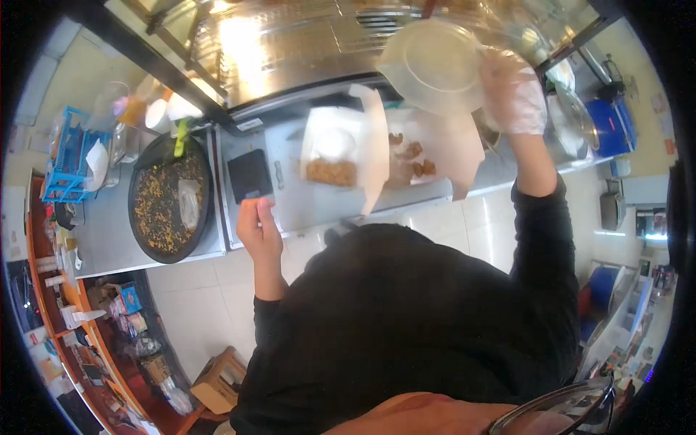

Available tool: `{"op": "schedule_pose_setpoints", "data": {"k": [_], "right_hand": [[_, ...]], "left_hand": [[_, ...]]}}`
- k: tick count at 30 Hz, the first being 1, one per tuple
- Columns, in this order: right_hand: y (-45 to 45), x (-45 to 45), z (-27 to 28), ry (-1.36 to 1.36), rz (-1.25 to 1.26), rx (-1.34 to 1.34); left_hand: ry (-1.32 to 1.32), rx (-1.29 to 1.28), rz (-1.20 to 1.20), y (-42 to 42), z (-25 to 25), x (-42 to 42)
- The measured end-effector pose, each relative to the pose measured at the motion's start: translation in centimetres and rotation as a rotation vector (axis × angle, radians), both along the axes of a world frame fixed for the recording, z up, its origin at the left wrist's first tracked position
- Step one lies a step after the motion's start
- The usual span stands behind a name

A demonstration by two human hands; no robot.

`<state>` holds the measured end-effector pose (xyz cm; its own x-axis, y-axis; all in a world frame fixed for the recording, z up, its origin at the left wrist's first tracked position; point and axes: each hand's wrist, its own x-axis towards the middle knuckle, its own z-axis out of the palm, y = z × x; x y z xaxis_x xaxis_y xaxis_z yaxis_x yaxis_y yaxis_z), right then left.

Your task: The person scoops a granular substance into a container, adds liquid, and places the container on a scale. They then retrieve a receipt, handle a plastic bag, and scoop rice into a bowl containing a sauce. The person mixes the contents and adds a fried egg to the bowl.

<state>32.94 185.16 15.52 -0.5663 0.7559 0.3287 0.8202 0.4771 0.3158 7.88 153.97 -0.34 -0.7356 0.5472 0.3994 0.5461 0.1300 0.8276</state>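
My right hand (511,92), in a clear plastic glove, grips the rim of a translucent plastic bowl (435,65), raised over the back of the counter. My left hand (260,220) is bare, with fingers curled, at the counter's front edge near a black square object (249,175); whether it holds something small is unclear. Between my hands stands an open paper takeaway box (375,152) with a white round item (335,144) and a browned fried piece (330,172). Right of it, a second open box (459,147) holds several small browned pieces (424,167).
A black oval tray (136,217) with brown crumbs, a plastic bag and a green-handled tool lies at left. Beyond it stands a blue plastic basket (68,157). Black frame bars (157,68) rise before a shiny metal surface. A blue container (611,128) is at far right.
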Motion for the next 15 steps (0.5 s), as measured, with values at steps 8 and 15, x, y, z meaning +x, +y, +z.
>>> {"op": "schedule_pose_setpoints", "data": {"k": [8,15], "right_hand": [[4.1,-8.3,0.1,0.619,0.079,-0.217],[1.9,-14.2,-0.8,0.63,0.171,-0.297]], "left_hand": [[0.022,0.0,0.056,-3.2,0.6,-3.3],[-0.02,0.018,0.088,-6.0,-0.3,-6.2]]}}
